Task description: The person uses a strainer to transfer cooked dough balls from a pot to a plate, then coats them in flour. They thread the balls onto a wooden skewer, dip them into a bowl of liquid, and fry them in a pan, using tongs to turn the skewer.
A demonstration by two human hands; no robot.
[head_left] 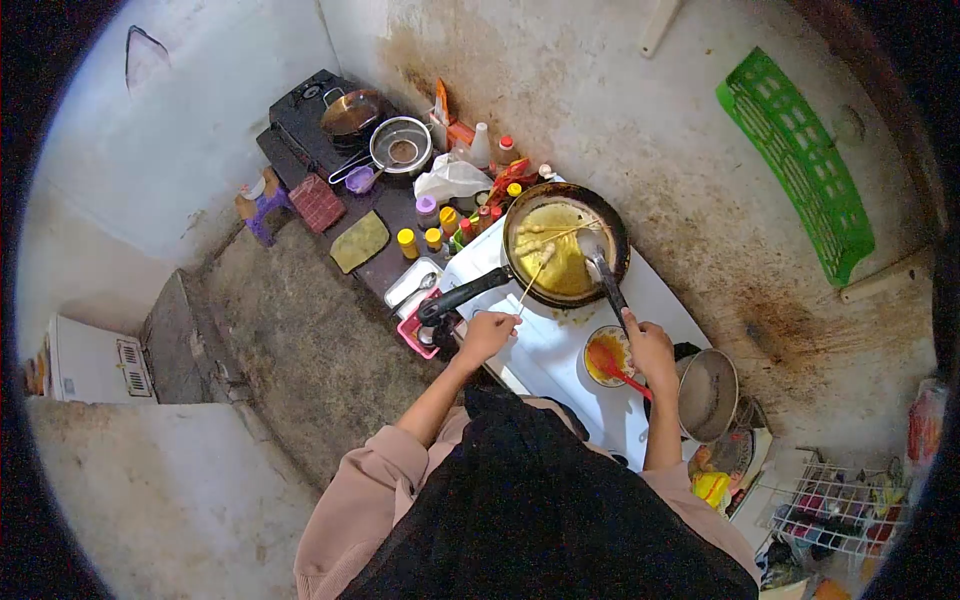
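Observation:
A dark frying pan (517, 270) sits on the white stove top, its black handle pointing toward the lower left. A yellow layer (560, 222) covers the pan's bottom, with several pale skewered pieces lying in it. My left hand (487, 337) pinches the thin end of a wooden skewer (530, 287), whose food end rests in the pan. My right hand (650, 350) is wrapped round the black handle of a metal turner (606, 275); its broad head is inside the pan at the right. Below the pan, near my right wrist, is a bowl (590, 372) of orange-red sauce with a red utensil (628, 379) in it.
A grey pot (708, 395) stands right of my right forearm. Seasoning jars (433, 238), a strainer (401, 146) and a pink basket (418, 330) are on the left side. A green plastic rack (800, 165) hangs on the wall; a white wire rack (835, 515) is at lower right.

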